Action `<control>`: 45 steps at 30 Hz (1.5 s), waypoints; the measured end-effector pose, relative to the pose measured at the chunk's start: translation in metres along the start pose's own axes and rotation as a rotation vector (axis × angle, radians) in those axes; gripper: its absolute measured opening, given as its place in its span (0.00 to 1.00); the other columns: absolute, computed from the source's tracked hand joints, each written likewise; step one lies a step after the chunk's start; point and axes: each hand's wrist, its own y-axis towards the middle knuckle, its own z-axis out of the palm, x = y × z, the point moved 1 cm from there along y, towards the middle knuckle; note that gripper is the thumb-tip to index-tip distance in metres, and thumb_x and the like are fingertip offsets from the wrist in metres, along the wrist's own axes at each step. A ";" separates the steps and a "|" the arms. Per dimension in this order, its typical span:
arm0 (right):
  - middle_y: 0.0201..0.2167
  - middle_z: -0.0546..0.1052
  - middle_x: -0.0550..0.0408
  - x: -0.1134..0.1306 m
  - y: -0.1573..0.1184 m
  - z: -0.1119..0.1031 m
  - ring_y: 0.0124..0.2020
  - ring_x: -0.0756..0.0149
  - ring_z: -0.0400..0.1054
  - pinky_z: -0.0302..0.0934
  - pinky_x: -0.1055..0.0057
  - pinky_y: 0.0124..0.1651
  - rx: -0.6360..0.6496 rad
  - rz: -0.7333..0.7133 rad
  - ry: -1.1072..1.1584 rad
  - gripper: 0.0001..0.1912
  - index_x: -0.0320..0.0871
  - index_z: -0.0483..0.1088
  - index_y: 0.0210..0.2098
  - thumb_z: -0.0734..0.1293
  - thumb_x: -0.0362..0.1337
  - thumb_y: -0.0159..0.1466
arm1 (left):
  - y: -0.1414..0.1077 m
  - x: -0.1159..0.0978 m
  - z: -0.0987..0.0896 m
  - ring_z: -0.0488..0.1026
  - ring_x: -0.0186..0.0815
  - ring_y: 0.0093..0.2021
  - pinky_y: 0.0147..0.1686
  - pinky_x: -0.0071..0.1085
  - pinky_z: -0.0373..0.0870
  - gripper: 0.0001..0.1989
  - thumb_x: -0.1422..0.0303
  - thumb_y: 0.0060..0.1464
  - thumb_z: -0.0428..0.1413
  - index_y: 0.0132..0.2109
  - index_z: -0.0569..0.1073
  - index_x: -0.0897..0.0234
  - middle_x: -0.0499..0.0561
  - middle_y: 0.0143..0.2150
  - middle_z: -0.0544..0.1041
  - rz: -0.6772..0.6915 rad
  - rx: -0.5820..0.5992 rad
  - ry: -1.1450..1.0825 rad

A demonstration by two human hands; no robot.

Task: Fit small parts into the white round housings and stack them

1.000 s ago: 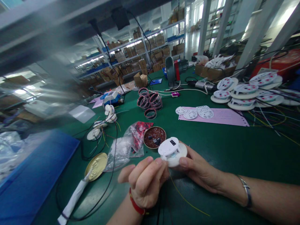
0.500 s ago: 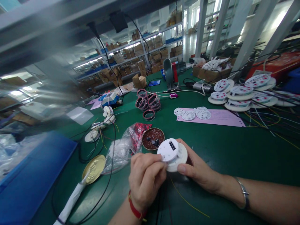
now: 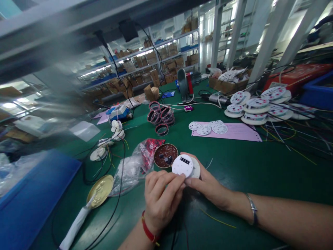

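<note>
White disc point(image 3: 182, 166) shifted left — green mat point(image 3: 260, 173) open rightward.

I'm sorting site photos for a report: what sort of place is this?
Probably an electronics assembly workshop: a green-matted workbench, a round white device, stacks of round boards, and cardboard cartons on long shelving behind.

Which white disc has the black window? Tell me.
The disc held between the left hand and right hand; the discs on the pink sheet show no window.
</note>
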 end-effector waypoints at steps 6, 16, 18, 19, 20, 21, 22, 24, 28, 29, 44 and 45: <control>0.36 0.71 0.55 -0.006 0.006 0.001 0.35 0.67 0.67 0.62 0.69 0.39 -0.020 0.110 0.119 0.24 0.40 0.59 0.45 0.69 0.37 0.50 | 0.030 0.023 0.003 0.70 0.35 0.39 0.42 0.35 0.64 0.08 0.76 0.55 0.54 0.41 0.73 0.62 0.50 0.36 0.75 -0.162 -0.110 -0.030; 0.25 0.74 0.58 -0.009 0.008 0.006 0.23 0.69 0.69 0.62 0.74 0.28 0.242 0.366 0.318 0.22 0.40 0.61 0.39 0.68 0.33 0.45 | 0.160 0.076 0.130 0.66 0.41 0.57 0.56 0.37 0.62 0.23 0.78 0.53 0.50 0.57 0.66 0.64 0.54 0.58 0.69 0.097 0.877 0.143; 0.24 0.74 0.57 -0.010 0.008 0.005 0.22 0.70 0.69 0.63 0.74 0.29 0.258 0.356 0.336 0.21 0.39 0.62 0.38 0.68 0.33 0.44 | 0.166 0.085 0.162 0.63 0.41 0.61 0.58 0.36 0.61 0.29 0.81 0.49 0.50 0.60 0.64 0.64 0.55 0.62 0.64 0.145 0.979 0.159; 0.24 0.74 0.57 -0.011 0.008 0.005 0.22 0.70 0.68 0.63 0.74 0.29 0.262 0.347 0.345 0.21 0.38 0.62 0.38 0.68 0.33 0.44 | 0.167 0.089 0.174 0.63 0.41 0.61 0.58 0.35 0.61 0.30 0.82 0.48 0.50 0.60 0.63 0.64 0.55 0.63 0.63 0.153 1.011 0.154; 0.24 0.74 0.57 -0.012 0.009 0.004 0.22 0.70 0.68 0.63 0.74 0.29 0.265 0.339 0.354 0.21 0.38 0.63 0.38 0.68 0.33 0.44 | 0.166 0.093 0.185 0.63 0.40 0.61 0.58 0.33 0.61 0.31 0.82 0.48 0.50 0.61 0.63 0.65 0.56 0.63 0.63 0.159 1.038 0.153; 0.23 0.74 0.57 -0.014 0.009 0.004 0.22 0.71 0.68 0.63 0.74 0.29 0.267 0.333 0.361 0.21 0.38 0.63 0.38 0.68 0.33 0.44 | 0.165 0.096 0.194 0.63 0.40 0.61 0.58 0.32 0.62 0.31 0.81 0.49 0.50 0.61 0.62 0.65 0.56 0.63 0.63 0.163 1.059 0.151; 0.23 0.74 0.57 -0.015 0.010 0.004 0.22 0.70 0.68 0.63 0.74 0.28 0.271 0.329 0.365 0.21 0.38 0.63 0.38 0.68 0.34 0.44 | 0.165 0.099 0.200 0.63 0.39 0.61 0.57 0.31 0.62 0.29 0.81 0.51 0.49 0.61 0.62 0.65 0.56 0.63 0.63 0.164 1.069 0.147; 0.22 0.73 0.58 -0.017 0.011 0.003 0.21 0.70 0.68 0.63 0.75 0.27 0.282 0.325 0.372 0.23 0.38 0.63 0.39 0.69 0.35 0.44 | 0.164 0.102 0.204 0.64 0.37 0.60 0.57 0.29 0.62 0.26 0.78 0.54 0.47 0.61 0.63 0.65 0.54 0.63 0.64 0.154 1.060 0.136; 0.23 0.73 0.59 -0.015 0.011 0.002 0.23 0.70 0.68 0.62 0.74 0.28 0.267 0.334 0.367 0.23 0.38 0.64 0.40 0.68 0.36 0.45 | 0.166 0.100 0.183 0.67 0.38 0.58 0.56 0.32 0.63 0.22 0.75 0.60 0.44 0.60 0.64 0.64 0.54 0.60 0.68 0.067 0.939 0.154; 0.23 0.74 0.58 -0.013 0.011 0.002 0.23 0.70 0.69 0.62 0.74 0.28 0.261 0.339 0.360 0.22 0.38 0.64 0.40 0.68 0.35 0.46 | 0.165 0.098 0.171 0.68 0.39 0.56 0.55 0.34 0.64 0.21 0.75 0.61 0.42 0.60 0.63 0.65 0.56 0.59 0.69 0.023 0.874 0.172; 0.33 0.73 0.54 -0.008 0.008 0.001 0.29 0.68 0.69 0.61 0.70 0.34 0.187 0.388 0.381 0.21 0.40 0.63 0.42 0.69 0.38 0.51 | -0.009 0.020 -0.015 0.75 0.35 0.47 0.47 0.29 0.72 0.22 0.81 0.54 0.54 0.55 0.69 0.65 0.55 0.48 0.78 0.053 0.191 0.048; 0.33 0.74 0.54 -0.008 0.008 0.001 0.30 0.68 0.69 0.61 0.69 0.35 0.181 0.393 0.374 0.22 0.40 0.63 0.43 0.69 0.39 0.51 | -0.012 0.020 -0.013 0.74 0.36 0.50 0.48 0.30 0.71 0.22 0.81 0.54 0.53 0.56 0.68 0.66 0.56 0.50 0.77 0.055 0.214 0.008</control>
